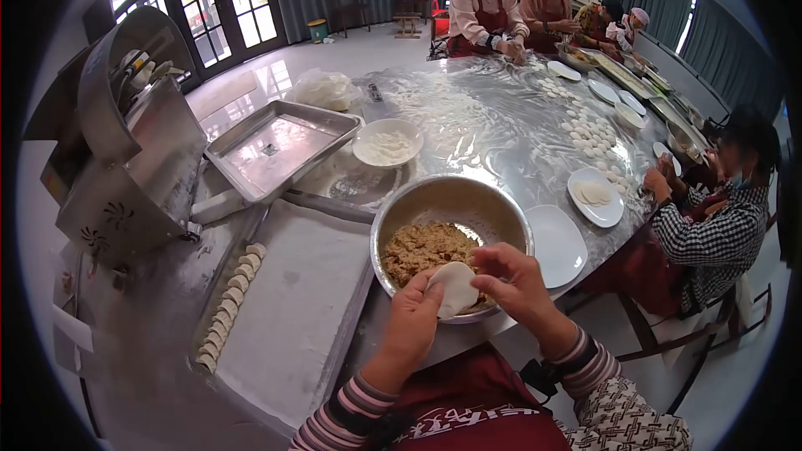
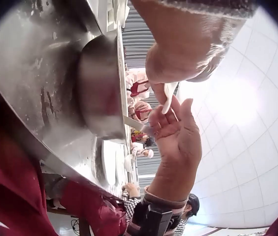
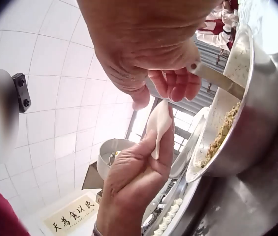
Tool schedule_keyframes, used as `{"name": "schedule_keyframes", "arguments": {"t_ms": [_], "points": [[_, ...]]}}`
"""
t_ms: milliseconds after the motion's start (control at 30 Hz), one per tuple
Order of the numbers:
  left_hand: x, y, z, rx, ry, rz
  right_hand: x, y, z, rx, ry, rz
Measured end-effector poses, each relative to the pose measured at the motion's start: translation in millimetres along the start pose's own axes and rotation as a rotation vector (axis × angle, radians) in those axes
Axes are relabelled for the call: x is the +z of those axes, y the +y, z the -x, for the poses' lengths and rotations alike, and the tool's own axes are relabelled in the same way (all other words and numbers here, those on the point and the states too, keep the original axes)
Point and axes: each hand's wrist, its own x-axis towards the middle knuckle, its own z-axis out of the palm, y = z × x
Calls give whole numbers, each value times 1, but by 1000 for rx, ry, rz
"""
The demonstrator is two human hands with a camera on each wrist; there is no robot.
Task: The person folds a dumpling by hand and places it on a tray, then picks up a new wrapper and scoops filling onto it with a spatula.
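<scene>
A round white dumpling wrapper (image 1: 457,289) is pinched in my left hand (image 1: 415,317), between thumb and fingers, above the near side of the steel bowl (image 1: 511,215). It shows slightly bent along its length in the right wrist view. My right hand (image 1: 525,288) hovers at the wrapper's right edge, fingers loosely bent and thumb apart. Brown minced filling (image 1: 430,249) lies in the bowl. A flat metal strip with a hole in its end (image 3: 218,81) slants up from the bowl, its upper end overlapping my right hand in the right wrist view.
Left of the bowl, a lined tray (image 1: 296,284) carries a row of shaped dumplings (image 1: 227,309). Beyond stand an empty metal tray (image 1: 267,146) and a flour bowl (image 1: 388,144). On the right are a white plate (image 1: 555,246) and a plate of wrappers (image 1: 595,194). Other people work around the table.
</scene>
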Motion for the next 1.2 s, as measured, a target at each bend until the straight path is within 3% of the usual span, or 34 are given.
{"name": "schedule_keyframes", "arguments": {"t_ms": [67, 167, 233, 367, 400, 467, 533, 600, 633, 700, 733, 833, 900, 933, 1000, 1033, 1133, 1200], "points": [[0, 1, 1, 132, -21, -380, 5, 4, -5, 1, -55, -36], [-6, -4, 3, 222, -16, -610, 8, 5, -8, -102, -110, 9], [1, 2, 5, 268, 10, -673, 6, 8, -9, -228, -120, 174], [3, 6, -1, 382, 43, -779, 5, 9, -10, -228, -141, 143], [3, 9, -2, 380, 41, -777, 3, 6, -12, -162, -94, 31], [2, 19, -1, 394, 213, -819, -9, 1, -17, -97, 38, -113], [-9, 27, 2, 343, 281, -672, -34, -3, -15, -89, 138, -45], [-29, 29, 1, 320, 310, -145, -65, 8, -5, 24, 23, 26], [-33, 34, 6, 314, 314, -141, -72, 8, 2, 70, -40, -22], [-38, 45, 17, 115, 319, 222, -71, 12, 13, 34, -130, 7], [-41, 43, 20, 107, 325, 223, -71, 12, 16, -6, -218, 33], [-43, 35, 29, 42, 301, 168, -46, 18, 16, -68, -176, 184], [-34, 28, 32, 228, 347, -339, -31, 31, 9, -218, -95, 379], [-33, 27, 34, 212, 346, -342, -27, 37, 5, -201, -91, 377], [-34, 26, 35, 760, 244, -1266, -22, 43, -5, -392, -67, 533], [-37, 26, 35, 853, 192, -1300, -21, 45, -9, -419, -83, 561], [-38, 25, 35, 897, 190, -1280, -34, 32, -8, -513, -72, 814], [-34, 28, 38, 884, 247, -1263, -40, 17, 3, -523, -23, 822]]}}
